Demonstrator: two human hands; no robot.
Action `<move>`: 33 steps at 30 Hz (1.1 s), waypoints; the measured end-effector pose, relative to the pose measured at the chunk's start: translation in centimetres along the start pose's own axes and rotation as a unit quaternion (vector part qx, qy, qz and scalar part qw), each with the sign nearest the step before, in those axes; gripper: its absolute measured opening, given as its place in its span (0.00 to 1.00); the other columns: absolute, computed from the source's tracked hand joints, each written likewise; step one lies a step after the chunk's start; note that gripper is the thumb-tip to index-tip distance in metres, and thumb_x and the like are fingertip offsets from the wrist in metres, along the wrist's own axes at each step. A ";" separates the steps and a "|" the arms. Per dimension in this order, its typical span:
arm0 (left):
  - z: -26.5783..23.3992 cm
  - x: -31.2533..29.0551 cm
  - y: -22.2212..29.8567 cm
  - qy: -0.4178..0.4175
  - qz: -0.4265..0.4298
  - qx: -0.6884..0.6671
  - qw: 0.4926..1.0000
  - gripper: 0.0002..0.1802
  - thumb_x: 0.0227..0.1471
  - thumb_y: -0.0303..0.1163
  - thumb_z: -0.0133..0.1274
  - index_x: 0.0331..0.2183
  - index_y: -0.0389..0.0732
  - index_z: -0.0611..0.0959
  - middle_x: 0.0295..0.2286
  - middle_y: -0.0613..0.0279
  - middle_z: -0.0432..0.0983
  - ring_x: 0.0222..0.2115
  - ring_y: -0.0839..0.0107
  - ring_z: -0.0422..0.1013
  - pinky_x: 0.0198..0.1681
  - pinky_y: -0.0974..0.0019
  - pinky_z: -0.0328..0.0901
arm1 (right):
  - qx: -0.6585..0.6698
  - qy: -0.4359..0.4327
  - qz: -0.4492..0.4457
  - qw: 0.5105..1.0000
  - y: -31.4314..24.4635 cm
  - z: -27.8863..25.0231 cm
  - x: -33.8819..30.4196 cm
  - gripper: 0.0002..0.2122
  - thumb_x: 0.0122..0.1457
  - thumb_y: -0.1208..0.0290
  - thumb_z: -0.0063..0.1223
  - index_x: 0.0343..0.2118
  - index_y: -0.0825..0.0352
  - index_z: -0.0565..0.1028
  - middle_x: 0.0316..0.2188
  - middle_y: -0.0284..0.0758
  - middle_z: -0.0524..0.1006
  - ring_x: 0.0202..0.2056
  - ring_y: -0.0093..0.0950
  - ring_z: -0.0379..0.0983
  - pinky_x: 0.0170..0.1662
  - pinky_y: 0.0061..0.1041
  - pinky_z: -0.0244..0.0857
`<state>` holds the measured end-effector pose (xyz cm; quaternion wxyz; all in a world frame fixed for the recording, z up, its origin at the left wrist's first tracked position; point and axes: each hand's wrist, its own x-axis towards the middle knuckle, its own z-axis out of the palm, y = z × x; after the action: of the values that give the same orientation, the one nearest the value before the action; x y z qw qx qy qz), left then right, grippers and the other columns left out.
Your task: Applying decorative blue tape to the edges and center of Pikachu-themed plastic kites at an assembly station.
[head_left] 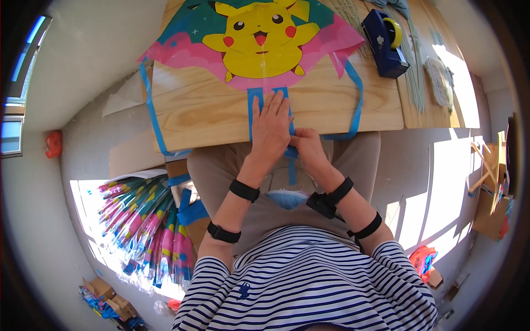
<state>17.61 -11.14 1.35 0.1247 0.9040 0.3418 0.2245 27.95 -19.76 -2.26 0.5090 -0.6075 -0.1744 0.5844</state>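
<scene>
A kite (187,55) with a yellow cartoon figure on green and pink lies flat on the wooden table. Two blue ribbon strips (254,98) run down from its lower middle toward the table's near edge. My left hand (270,122) lies over these strips with its fingers stretched out, pressing them on the wood. Just right of it, at the table edge, my right hand (310,148) is closed, its fingertips pinching a blue ribbon. Longer blue ribbons (359,102) hang from the kite's left and right corners.
A dark blue tape dispenser (385,47) with yellow tape stands at the table's back right, beside thin pale sticks (414,66) and a clear plastic box (439,80). On the floor at left lies a fan of wrapped kites (152,226). A wooden stool (483,174) stands far right.
</scene>
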 end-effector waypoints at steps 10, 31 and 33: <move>0.8 0.6 -1.3 -0.028 -0.017 0.008 0.999 0.25 0.53 0.32 0.56 0.52 0.33 0.75 0.56 0.50 0.68 0.61 0.55 0.60 0.66 0.43 0.44 | -0.020 0.018 -0.005 1.000 -0.9 0.7 0.2 0.04 0.56 0.79 0.56 0.30 0.74 0.80 0.27 0.30 0.79 0.28 0.15 0.70 0.30 0.17 0.63; 0.3 0.7 -1.8 -0.041 -0.001 0.018 0.999 0.28 0.49 0.33 0.60 0.52 0.35 0.75 0.56 0.54 0.67 0.60 0.57 0.61 0.66 0.39 0.42 | -0.606 0.118 -0.498 0.609 -9.6 -0.4 6.5 0.18 0.57 0.71 0.54 0.51 0.66 0.73 0.57 0.40 0.69 0.60 0.44 0.62 0.61 0.45 0.57; 0.3 0.9 -1.6 -0.045 0.001 0.023 0.999 0.28 0.49 0.33 0.60 0.52 0.36 0.75 0.57 0.55 0.67 0.60 0.58 0.61 0.65 0.36 0.42 | -0.631 0.083 -0.467 0.614 -8.6 -1.6 9.1 0.20 0.59 0.71 0.53 0.55 0.65 0.70 0.60 0.38 0.66 0.63 0.44 0.59 0.64 0.45 0.53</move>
<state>17.50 -9.39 0.83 0.1192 0.9162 0.3396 0.1760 34.98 -9.48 -0.37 0.2165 -0.6608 -0.7176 -0.0395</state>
